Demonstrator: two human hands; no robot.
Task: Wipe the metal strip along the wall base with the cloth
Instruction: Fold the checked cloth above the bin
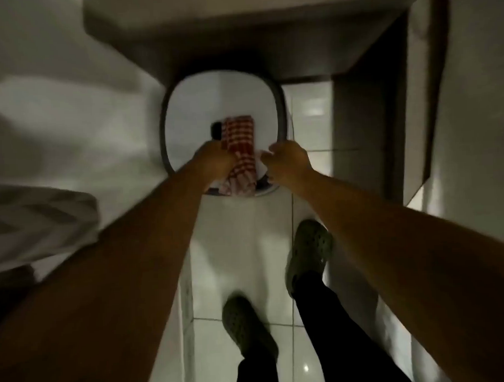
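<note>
A red-and-white checked cloth [240,139] hangs over the near edge of a white tub with a dark rim [281,109] that stands on the floor. My left hand [215,160] is closed around the cloth's left side, beside a small dark object [216,130]. My right hand [289,161] has its fingers curled on the cloth's pale right edge. A grey band [240,48] runs along the wall base beyond the tub; the blur hides whether it is metal.
The floor is glossy white tile [241,234]. My feet in green clogs [307,251] stand just behind the tub. A white rounded fixture [40,221] juts in at the left. A dark upright panel [357,135] closes the right side.
</note>
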